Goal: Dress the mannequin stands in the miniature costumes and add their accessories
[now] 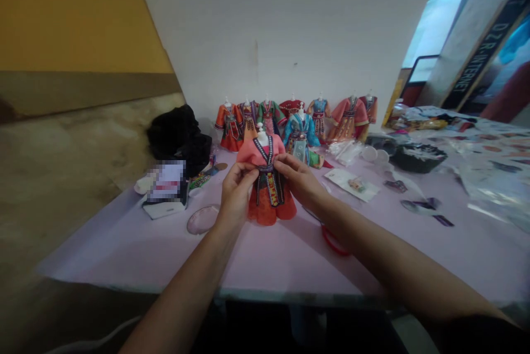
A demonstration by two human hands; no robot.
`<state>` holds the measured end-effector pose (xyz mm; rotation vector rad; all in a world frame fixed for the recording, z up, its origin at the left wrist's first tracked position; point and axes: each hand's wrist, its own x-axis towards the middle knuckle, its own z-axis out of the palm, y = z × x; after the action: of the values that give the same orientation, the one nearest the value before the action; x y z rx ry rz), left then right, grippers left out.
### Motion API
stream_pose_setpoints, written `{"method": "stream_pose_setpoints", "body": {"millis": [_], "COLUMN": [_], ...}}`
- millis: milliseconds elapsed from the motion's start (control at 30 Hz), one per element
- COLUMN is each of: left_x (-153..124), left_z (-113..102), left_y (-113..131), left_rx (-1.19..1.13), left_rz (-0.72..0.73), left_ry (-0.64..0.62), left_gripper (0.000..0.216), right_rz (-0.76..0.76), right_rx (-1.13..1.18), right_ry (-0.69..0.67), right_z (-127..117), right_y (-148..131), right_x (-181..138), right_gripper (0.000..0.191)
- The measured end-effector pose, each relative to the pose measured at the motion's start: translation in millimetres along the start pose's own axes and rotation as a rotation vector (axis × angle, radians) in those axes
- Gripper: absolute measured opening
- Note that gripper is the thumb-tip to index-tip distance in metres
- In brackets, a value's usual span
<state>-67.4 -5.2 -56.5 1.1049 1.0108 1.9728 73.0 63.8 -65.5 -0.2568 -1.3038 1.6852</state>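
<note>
A miniature costume (269,188) stands on a small white mannequin form, with a coral top, an embroidered dark sash and an orange skirt. My left hand (238,195) grips the costume's left side at the waist. My right hand (297,178) pinches the top and sash from the other side. Behind it, a row of several similar miniature costumes (298,122) stands on the lilac-covered table (124,246). Red scissor handles (334,242) lie under my right forearm, and a round clear lid (202,220) sits just left of my left wrist.
A black fabric bundle (180,138) and a blurred white box (168,183) stand at the table's left end. A black bowl (417,157), clear plastic bags (343,151) and paper packets (351,184) lie to the right. A white board (269,28) stands behind the costumes.
</note>
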Motion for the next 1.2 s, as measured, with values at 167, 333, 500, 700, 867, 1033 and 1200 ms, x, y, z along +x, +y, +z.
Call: {"method": "stream_pose_setpoints", "body": {"millis": [167,333,500,700,867,1033,1200], "left_x": [-0.2,1.2,1.5,3.8,1.9,-1.7,1.8], "left_z": [1.0,2.9,4.1,3.3,2.2,0.3,-13.4], "left_y": [-1.3,-2.4,1.1,1.9,-0.2,-6.6,-2.8], "left_rx": [0.0,0.02,-0.042,-0.063,-0.035,0.112,0.228], "left_rz": [0.011,0.002,-0.058,-0.095,-0.043,0.079,0.15], "left_ry": [0.013,0.034,0.031,0.051,0.017,0.013,0.144], "left_gripper": [0.023,0.029,0.03,0.028,0.029,0.03,0.026], "right_rz": [0.004,-0.014,-0.013,0.006,-0.021,-0.026,-0.055], "right_rx": [-0.022,0.004,0.015,0.018,-0.013,-0.063,-0.271], "right_ry": [0.013,0.019,0.024,0.019,0.019,0.016,0.1], "right_z": [2.2,7.0,8.2,8.6,4.7,4.1,-6.2], "right_y": [-3.8,-4.1,-3.2,-1.8,0.8,-5.2,-15.6], "right_x": [-3.8,-4.4,-1.5,1.1,-0.8,-4.7,-18.7], "right_gripper": [0.023,0.024,0.025,0.027,0.025,0.028,0.028]}}
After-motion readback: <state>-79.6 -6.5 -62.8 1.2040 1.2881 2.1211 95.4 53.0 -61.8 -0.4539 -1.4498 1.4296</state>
